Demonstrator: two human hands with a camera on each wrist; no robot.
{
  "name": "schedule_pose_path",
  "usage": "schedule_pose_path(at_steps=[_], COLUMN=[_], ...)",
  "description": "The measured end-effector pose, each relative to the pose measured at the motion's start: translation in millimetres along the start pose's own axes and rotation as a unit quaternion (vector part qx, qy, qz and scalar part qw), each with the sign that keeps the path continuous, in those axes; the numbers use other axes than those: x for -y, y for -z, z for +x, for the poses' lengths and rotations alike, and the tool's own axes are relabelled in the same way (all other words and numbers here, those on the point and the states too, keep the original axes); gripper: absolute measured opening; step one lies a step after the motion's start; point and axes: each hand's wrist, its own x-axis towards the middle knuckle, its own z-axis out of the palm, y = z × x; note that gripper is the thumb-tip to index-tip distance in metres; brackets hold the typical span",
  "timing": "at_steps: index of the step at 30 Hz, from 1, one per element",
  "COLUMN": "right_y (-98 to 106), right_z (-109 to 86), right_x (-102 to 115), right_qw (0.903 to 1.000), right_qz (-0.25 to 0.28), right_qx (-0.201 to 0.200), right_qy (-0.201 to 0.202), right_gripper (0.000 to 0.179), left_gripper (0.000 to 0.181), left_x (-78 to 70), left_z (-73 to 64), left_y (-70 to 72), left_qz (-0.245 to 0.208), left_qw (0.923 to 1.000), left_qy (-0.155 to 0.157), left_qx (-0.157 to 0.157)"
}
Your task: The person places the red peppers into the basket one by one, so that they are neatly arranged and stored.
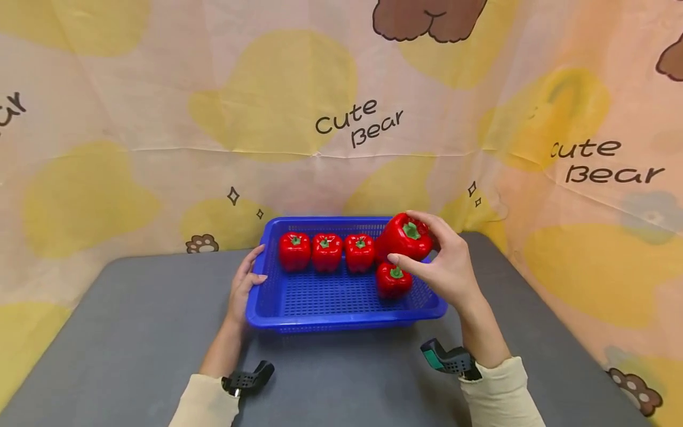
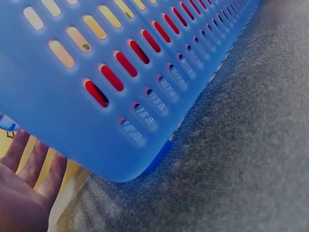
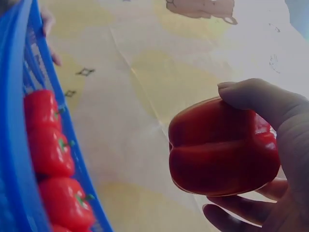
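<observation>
A blue plastic basket point(image 1: 347, 323) stands on the grey table with several red bell peppers inside, three of them in a row along the back, such as this bell pepper point(image 1: 294, 252). At its left side my left hand point(image 1: 242, 287) holds the rim, thumb laid over the edge and fingers along the outside. Above the basket's right end, my right hand point(image 1: 448, 261) grips a red bell pepper point(image 1: 400, 237) between thumb and fingers. Just below that one, another bell pepper point(image 1: 393, 281) sits in the basket. The right wrist view shows the gripped bell pepper point(image 3: 217, 150) side-on.
A patterned cloth point(image 1: 299, 178) with yellow patches and lettering hangs behind the table and along its right side. The grey tabletop point(image 1: 341, 379) runs in front of the basket. Each wrist wears a black strap device, such as the right wrist device point(image 1: 453, 359).
</observation>
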Motion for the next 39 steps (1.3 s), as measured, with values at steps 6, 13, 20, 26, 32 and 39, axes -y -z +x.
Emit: schedule_pose_path(at_steps=[6,13,20,26,32,39], right_y=[-17.4,-42.9,-61.1,-69.0,-74.4,-79.7], right_z=[1.2,1.1,-0.7,-3.2,-4.3,-6.5], right_x=[-8.9,-18.2,-31.2,-43.5,-45.8,-44.9], right_qw=[0.999,0.9977,0.9925,0.9843,0.9671,0.9452], right_qz=[-0.033,-0.024,-0.05,-0.098,-0.176,-0.222], right_qx=[0.029,0.063,0.112,0.143,0.181,0.235], right_qy=[0.011,0.007,-0.007,-0.032,-0.035,-0.049], right_gripper=[0.069,0.069,0.073,0.074,0.074,0.077], left_gripper=[0.061,0.061,0.061,0.061,0.06,0.06], left_x=[2.6,0.3,0.1,3.4,3.9,2.0], left_z=[5.0,0.3,1.5,2.5,4.5,0.7], left_y=[-1.4,2.5,1.6,0.7,1.1,1.6], left_qz=[-0.011,-0.006,-0.004,0.0,0.0,-0.002], left_qw=[0.9998,0.9998,0.9998,0.9999,0.9999,1.0], left_qy=[-0.013,-0.017,-0.02,-0.013,-0.017,-0.007], left_qx=[0.006,0.005,0.009,0.0,-0.001,-0.004])
